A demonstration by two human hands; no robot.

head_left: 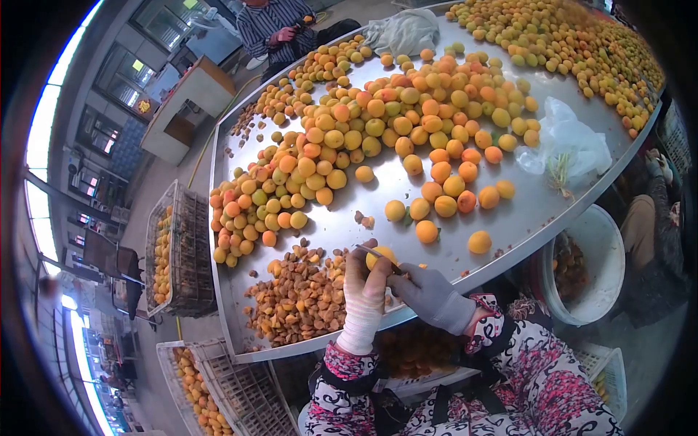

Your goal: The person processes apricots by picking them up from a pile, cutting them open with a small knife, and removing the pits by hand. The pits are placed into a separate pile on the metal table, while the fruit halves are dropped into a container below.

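Note:
My left hand, in a white glove wrapped at the wrist, pinches a yellow apricot over the table's near edge. My right hand wears a grey glove and is closed on a slim knife, its thin blade lying across the apricot. Beside my left hand spreads a heap of brown apricot pits. Loose apricots lie just beyond my hands, in front of a large pile of whole apricots.
A metal table with a raised rim fills the middle. Clear plastic bags lie at its right. Crates of apricots stand on the floor at left. A white bucket is at right. Across the table sits another person.

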